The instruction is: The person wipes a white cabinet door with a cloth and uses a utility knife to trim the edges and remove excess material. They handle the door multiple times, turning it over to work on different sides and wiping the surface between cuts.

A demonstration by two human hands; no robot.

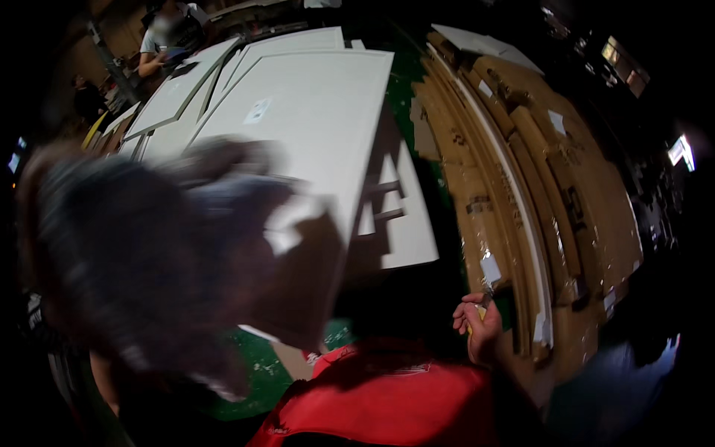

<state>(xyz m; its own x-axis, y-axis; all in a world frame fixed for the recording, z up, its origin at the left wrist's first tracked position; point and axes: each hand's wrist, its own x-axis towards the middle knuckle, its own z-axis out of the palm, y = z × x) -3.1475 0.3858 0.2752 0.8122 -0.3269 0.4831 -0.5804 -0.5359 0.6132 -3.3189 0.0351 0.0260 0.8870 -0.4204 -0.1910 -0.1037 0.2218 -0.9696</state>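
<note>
A blurred grey-blue cloth (141, 246) fills the left side, raised close in front of me over the white panels. My left forearm (104, 384) runs up behind it; the hand is hidden by the cloth, which it appears to hold up. My right hand (482, 328) is closed low at centre right, beside the cardboard stack. In its fingers is a small tool with a yellow handle (477, 314) and a dark upper end; its exact kind is unclear. Ahead lies a large white panel (313, 112) with a raised edge and a small label, crossed by shadow.
More white panels (182, 89) lean and overlap at the far left. Long flattened cardboard packages (596, 201) are stacked on the right, with a white strip (521, 223) along them. Green floor (257, 372) shows below. Another person (175, 37) stands beyond the panels.
</note>
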